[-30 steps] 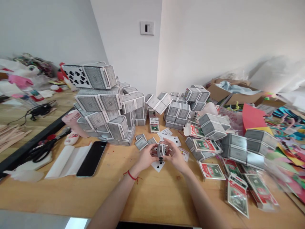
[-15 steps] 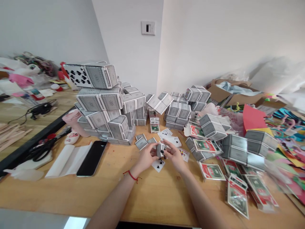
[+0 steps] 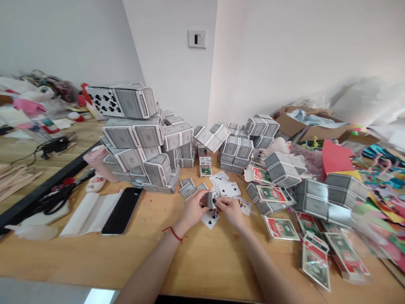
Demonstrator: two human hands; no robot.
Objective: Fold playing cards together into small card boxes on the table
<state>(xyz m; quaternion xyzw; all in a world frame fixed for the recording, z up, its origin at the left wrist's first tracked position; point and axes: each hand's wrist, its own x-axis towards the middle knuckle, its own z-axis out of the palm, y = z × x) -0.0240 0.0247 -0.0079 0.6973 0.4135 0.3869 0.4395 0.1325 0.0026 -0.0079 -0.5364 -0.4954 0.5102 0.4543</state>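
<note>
Between my two hands is a small folded playing card piece (image 3: 210,199), grey-backed and held just above the table. My left hand (image 3: 195,208), with a red string bracelet (image 3: 173,234) at the wrist, is closed on its left side. The fingers of my right hand (image 3: 230,211) pinch its right edge. Loose playing cards (image 3: 230,189) lie face up behind and around my hands, and a spade card (image 3: 209,221) lies below them. Folded grey cards (image 3: 187,188) rest by my left fingertips.
A tall stack of card blocks (image 3: 133,135) stands on the left, with more card blocks (image 3: 236,147) at back right. A black phone (image 3: 122,210) and scissors (image 3: 57,196) lie left. Red-green card boxes (image 3: 281,228), coloured paper (image 3: 337,154) and a cardboard box (image 3: 322,131) are right.
My right fingers have drawn together and lowered onto the folded card's edge, uncovering more of the face-up cards behind. My left hand has stayed nearly in place.
</note>
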